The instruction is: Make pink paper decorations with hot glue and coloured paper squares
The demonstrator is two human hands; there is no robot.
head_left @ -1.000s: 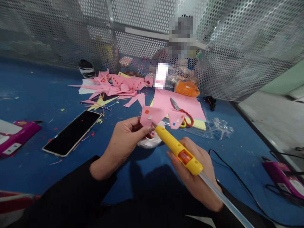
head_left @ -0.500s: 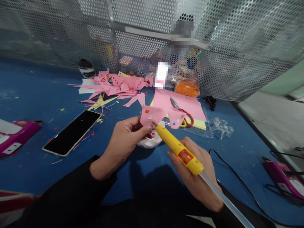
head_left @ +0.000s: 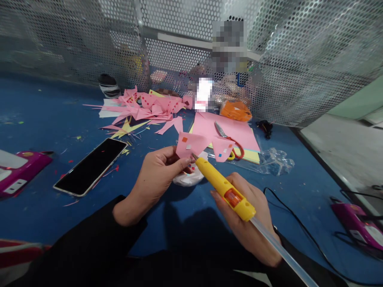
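Between the thumb and fingers of my left hand (head_left: 155,179) is a pink paper cutout (head_left: 194,144) dotted with small orange, white and blue squares. My right hand (head_left: 248,215) is wrapped round a yellow hot glue gun (head_left: 221,181), a clear glue stick (head_left: 284,251) jutting from its back end. The gun's nozzle meets the paper's lower edge, close to my left thumb; whether glue is coming out I cannot tell. Below the paper sits a white round object (head_left: 191,178) holding small coloured bits, partly hidden by my left hand.
Pink paper scraps (head_left: 152,105) are heaped at the back. Red-handled scissors (head_left: 230,139) lie on stacked pink sheets (head_left: 239,127). A phone (head_left: 92,165) lies left; purple power strips (head_left: 24,171) stand at both sides. A black cable (head_left: 299,223) runs right. Perforated metal panels (head_left: 185,20) close the back.
Almost nothing differs. Both hands, the pink paper cutout and the glue gun hold nearly the same place, with the nozzle still at the paper's edge.
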